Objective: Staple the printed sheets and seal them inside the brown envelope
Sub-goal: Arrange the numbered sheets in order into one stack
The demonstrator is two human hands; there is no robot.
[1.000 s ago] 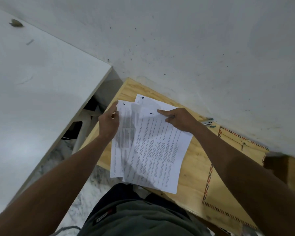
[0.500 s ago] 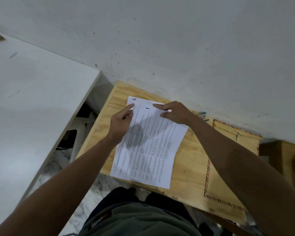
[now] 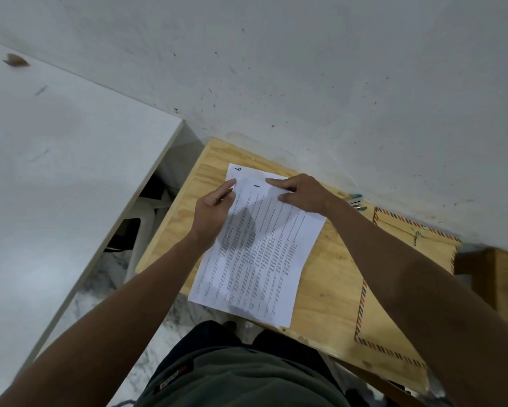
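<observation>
Since a second ago the printed sheets (image 3: 258, 248), then fanned into two offset piles, have been drawn together into a single stack; half a second ago they were already nearly squared, and only the far corner has been adjusted since. A lower sheet, hand-marked "6", projects beyond the top sheet, marked "1", just past the fingertips of both hands, so the alignment appears incomplete.

The left hand (image 3: 214, 212) pinches the stack's far-left corner between thumb and fingers. The right hand (image 3: 302, 192) rests on the far edge of the top sheet with its index finger extended and the other fingers bent; whether it pinches the paper or merely presses it cannot be determined.

The stack lies on the wooden table (image 3: 329, 277), directly beneath and nearer the person than both hands, its near edge overhanging the table's front. By judgement, the sheets are almost ready for stapling; neither stapling nor sealing has begun.

The brown envelope (image 3: 393, 318), with striped border, lies to the right of the right hand, and the right forearm covers much of it. A small teal-and-metal object (image 3: 356, 201) just beyond the right wrist, against the wall, may be the stapler; the wrist hides most of it.
</observation>
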